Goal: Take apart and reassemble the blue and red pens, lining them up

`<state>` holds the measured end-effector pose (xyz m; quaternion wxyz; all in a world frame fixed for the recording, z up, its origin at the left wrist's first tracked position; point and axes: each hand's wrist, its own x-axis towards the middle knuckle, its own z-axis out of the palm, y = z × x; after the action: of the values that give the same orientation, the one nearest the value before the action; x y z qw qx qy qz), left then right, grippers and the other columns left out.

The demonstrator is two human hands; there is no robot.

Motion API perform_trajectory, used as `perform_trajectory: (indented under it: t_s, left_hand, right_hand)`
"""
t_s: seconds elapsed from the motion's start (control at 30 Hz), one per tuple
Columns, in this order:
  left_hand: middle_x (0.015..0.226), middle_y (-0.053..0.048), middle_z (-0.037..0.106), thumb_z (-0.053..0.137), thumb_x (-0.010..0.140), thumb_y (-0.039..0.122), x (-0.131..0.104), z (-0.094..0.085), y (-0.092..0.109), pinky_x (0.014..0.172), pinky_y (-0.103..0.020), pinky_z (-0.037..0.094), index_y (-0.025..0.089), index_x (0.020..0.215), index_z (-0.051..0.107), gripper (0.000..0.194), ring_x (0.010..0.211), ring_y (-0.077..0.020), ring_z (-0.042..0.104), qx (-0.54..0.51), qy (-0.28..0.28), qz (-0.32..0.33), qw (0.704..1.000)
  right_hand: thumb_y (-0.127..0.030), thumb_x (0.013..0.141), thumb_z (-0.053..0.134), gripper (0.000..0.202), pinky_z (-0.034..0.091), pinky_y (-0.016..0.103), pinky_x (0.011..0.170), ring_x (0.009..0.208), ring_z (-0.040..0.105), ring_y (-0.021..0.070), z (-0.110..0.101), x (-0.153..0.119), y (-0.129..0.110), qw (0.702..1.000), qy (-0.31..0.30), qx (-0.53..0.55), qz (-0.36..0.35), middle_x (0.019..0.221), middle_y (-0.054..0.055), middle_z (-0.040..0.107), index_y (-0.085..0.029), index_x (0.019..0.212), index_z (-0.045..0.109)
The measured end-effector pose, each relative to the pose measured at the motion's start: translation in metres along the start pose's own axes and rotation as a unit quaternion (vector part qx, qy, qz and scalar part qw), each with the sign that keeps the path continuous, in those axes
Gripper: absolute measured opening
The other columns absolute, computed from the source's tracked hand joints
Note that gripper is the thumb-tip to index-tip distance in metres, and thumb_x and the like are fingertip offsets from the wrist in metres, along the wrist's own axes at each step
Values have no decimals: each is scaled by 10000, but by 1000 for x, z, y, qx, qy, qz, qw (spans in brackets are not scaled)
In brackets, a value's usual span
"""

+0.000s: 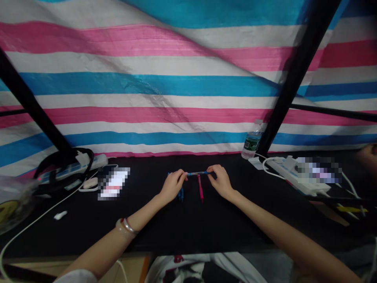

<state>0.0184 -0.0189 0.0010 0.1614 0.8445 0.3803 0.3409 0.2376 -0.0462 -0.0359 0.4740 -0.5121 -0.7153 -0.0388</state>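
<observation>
A blue pen (198, 173) is held level between my two hands, just over the black table. My left hand (172, 184) pinches its left end, and my right hand (220, 181) pinches the right end. Below the blue pen lies a pink pen (200, 189), pointing toward me. Beside and partly under my left hand are more blue pens (180, 194); the hand hides part of them, so I cannot tell how many there are.
Phones (114, 184) and power strips (300, 177) with white cables lie at both sides. A water bottle (252, 140) stands at the back right by a black post (294, 90). A striped sheet (165, 84) hangs behind. Another person's hand (368, 155) shows at the right edge.
</observation>
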Motion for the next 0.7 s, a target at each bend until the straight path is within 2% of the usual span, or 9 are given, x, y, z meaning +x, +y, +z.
perform_trajectory:
  t_s: [0.1, 0.3, 0.43, 0.57, 0.7]
  left_hand:
    - [653, -12, 600, 321, 916, 339, 1, 1, -2, 620, -249, 365, 183, 664, 555, 378, 626, -147, 552, 23, 0, 15, 1000]
    - [614, -9, 579, 282, 926, 339, 1, 2, -5, 639, -266, 352, 183, 638, 558, 428, 615, -152, 548, 57, 0, 24, 998]
    - [590, -4, 572, 277, 925, 358, 1, 3, -8, 658, -271, 354, 180, 636, 559, 441, 594, -148, 548, 54, 17, -1, 998]
    - [569, -1, 564, 289, 916, 371, 1, 3, -9, 607, -249, 354, 173, 645, 558, 430, 565, -138, 539, 43, 30, -23, 998]
    - [553, 5, 554, 290, 917, 381, 1, 2, -8, 597, -240, 350, 170, 646, 565, 440, 553, -132, 536, 46, 33, -30, 998]
  right_hand:
    - [-101, 751, 457, 129, 377, 333, 725, 841, 548, 207, 0, 0, -1, 1000, 4, 2, -8, 866, 48, 620, -207, 793, 517]
    - [-106, 759, 464, 130, 374, 320, 714, 808, 549, 197, -2, 0, -4, 1000, -7, -9, -14, 840, 40, 615, -199, 822, 528]
    - [-134, 796, 460, 176, 394, 309, 716, 778, 561, 174, -3, 0, -6, 999, -43, 19, -23, 899, 39, 618, -191, 942, 539]
    - [-222, 848, 458, 283, 415, 327, 745, 829, 566, 184, -4, -1, -10, 994, -94, 23, -46, 964, 62, 600, -200, 1124, 520]
    - [-220, 900, 368, 296, 431, 338, 737, 831, 562, 187, -4, -1, -12, 992, -113, 11, -51, 945, 72, 579, -222, 1146, 533]
